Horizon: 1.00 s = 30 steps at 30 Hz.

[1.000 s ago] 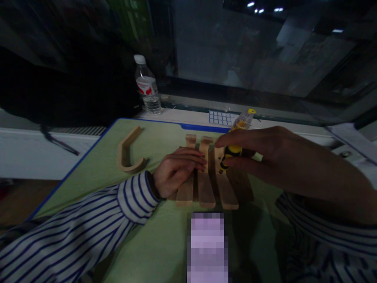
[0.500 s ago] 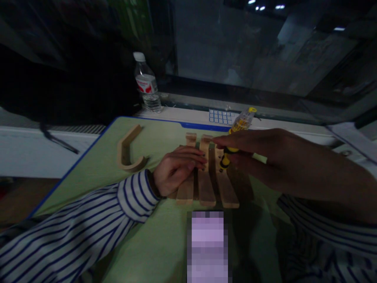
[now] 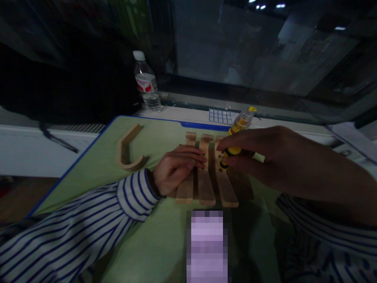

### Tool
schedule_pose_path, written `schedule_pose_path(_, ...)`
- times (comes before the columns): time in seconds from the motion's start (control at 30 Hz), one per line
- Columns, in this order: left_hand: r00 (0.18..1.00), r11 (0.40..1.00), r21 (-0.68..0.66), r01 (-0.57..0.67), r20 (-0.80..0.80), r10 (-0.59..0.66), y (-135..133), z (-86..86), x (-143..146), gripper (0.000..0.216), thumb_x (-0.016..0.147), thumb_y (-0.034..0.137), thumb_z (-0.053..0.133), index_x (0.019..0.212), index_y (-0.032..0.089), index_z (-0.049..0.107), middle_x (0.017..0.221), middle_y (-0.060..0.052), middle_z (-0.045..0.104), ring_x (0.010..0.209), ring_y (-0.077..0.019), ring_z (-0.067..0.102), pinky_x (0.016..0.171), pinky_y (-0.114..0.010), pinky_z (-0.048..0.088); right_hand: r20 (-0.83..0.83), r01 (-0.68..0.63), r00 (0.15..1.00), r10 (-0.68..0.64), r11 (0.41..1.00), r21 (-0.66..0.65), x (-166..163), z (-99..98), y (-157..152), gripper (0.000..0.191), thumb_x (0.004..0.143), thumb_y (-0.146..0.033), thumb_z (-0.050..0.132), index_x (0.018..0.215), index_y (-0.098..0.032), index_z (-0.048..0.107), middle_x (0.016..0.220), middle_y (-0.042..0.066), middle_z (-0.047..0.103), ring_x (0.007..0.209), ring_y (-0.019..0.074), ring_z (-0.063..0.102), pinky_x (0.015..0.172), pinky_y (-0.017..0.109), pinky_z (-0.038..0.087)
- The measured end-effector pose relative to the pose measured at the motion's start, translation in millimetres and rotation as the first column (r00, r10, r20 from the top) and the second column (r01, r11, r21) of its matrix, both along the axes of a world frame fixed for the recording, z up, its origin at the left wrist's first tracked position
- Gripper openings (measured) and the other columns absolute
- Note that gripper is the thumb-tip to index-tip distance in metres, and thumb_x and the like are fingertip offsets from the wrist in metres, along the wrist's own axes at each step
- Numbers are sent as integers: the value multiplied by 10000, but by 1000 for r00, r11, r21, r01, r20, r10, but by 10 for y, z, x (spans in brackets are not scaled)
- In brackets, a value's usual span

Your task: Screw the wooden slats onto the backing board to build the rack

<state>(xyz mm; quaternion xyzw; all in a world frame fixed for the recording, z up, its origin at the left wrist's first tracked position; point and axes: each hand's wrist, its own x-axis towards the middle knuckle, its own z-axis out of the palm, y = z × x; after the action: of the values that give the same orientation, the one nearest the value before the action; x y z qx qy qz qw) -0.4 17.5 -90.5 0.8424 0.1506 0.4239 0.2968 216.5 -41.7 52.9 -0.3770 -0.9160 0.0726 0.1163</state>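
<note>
A wooden slatted piece [image 3: 206, 184] made of three parallel slats lies on the green table [image 3: 165, 243]. My left hand [image 3: 176, 171] rests flat on its left slat, fingers stretched out and pressing it down. My right hand [image 3: 262, 153] is closed round a yellow and black screwdriver [image 3: 229, 155], whose tip points down at the right slat near its upper end.
A curved wooden piece [image 3: 128, 151] lies at the left of the table. A water bottle [image 3: 145, 84] stands behind the table's far edge. A small clear tube with a yellow cap [image 3: 243, 120] and a blue grid card [image 3: 219, 116] lie at the back.
My right hand has shifted slightly over the right slat, its fingers turning on the screwdriver. My left hand has stayed in place on the slats.
</note>
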Motion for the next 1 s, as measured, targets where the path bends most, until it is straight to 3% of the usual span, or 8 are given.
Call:
schedule_pose_path(0.13,1000,1000,6,-3,-1,3,-8,12,4,410,965,316,368,879,114,714,967,-143,725,1076,-257,613,959,-482,449,13,-15,1000,15,1000,7,-1,-7,11,188,915,-211,487,1005,-196,651,994,29,703,838,165,651,715,279,457)
schedule_pose_path(0.27,1000,1000,13,-8,-5,8,-20,33,0,376,956,294,390,877,112,709,957,-141,726,1069,-252,616,958,-458,447,-33,-71,997,72,997,32,20,-24,30,287,923,-190,491,1193,-220,584,1148,11,670,1003,140,626,842,255,446)
schedule_pose_path(0.4,1000,1000,4,1,2,-1,-22,24,-6,365,951,276,396,876,94,704,956,-149,722,1062,-249,617,968,-456,434,-49,-105,993,104,995,-1,40,-33,43,245,945,-237,465,1130,-226,625,1122,-11,683,963,114,636,819,225,462)
schedule_pose_path(0.6,1000,1000,17,26,0,-26,18,-50,-16,354,954,254,378,916,114,701,990,-124,716,1095,-232,590,975,-452,426,-59,-121,991,121,993,2,40,-10,21,335,926,-167,468,1242,-219,563,1304,-2,594,1142,126,570,948,223,436)
schedule_pose_path(0.73,1000,999,27,27,-10,-26,26,-53,-16,355,955,260,379,910,110,697,998,-125,714,1094,-229,593,983,-450,416,-69,-118,991,116,993,-25,29,-8,2,364,884,-84,488,1195,-242,591,1227,-39,642,1141,120,573,958,212,433)
schedule_pose_path(1.0,1000,1000,-5,6,-25,-6,-21,11,-9,355,958,265,373,911,123,695,993,-115,717,1095,-222,587,997,-452,414,-46,-69,997,68,997,-32,15,2,-2,342,880,-107,517,1175,-256,607,1148,-42,681,1042,118,625,857,198,462)
